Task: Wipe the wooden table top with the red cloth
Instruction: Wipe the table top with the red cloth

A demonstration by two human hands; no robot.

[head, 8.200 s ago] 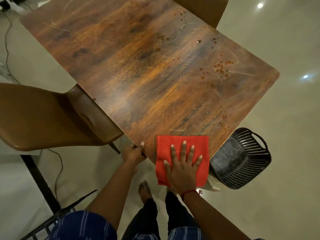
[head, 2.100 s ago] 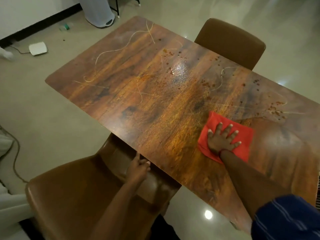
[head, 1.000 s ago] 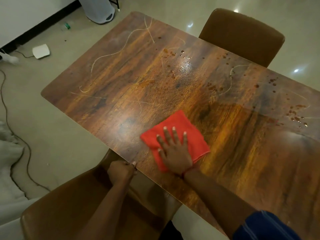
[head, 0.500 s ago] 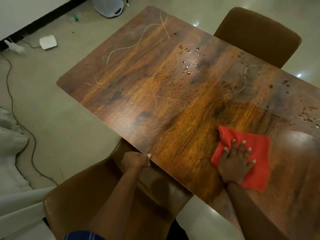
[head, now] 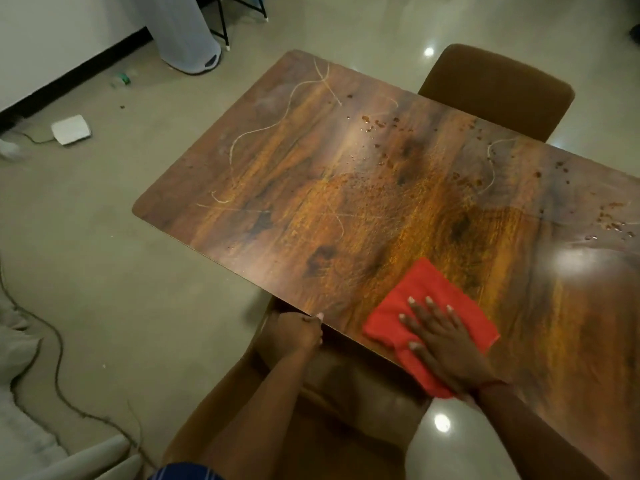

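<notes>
The wooden table top (head: 346, 188) fills the middle of the view, streaked with pale scratches and dotted with brown drips and droplets at its far side and right. A folded red cloth (head: 420, 299) lies at the near edge, part of it hanging over the edge. My right hand (head: 441, 336) presses flat on the cloth with fingers spread. My left hand (head: 292, 332) grips the table's near edge to the left of the cloth, fingers curled under it.
A brown padded chair (head: 349, 403) stands under the near edge below my arms. A second brown chair (head: 495, 88) sits at the far side. On the floor lie a cable (head: 45, 368), a white box (head: 71, 129) and a white bin (head: 183, 36).
My right hand has slid the cloth left and back to the near table edge from farther right. My left hand stays on the edge.
</notes>
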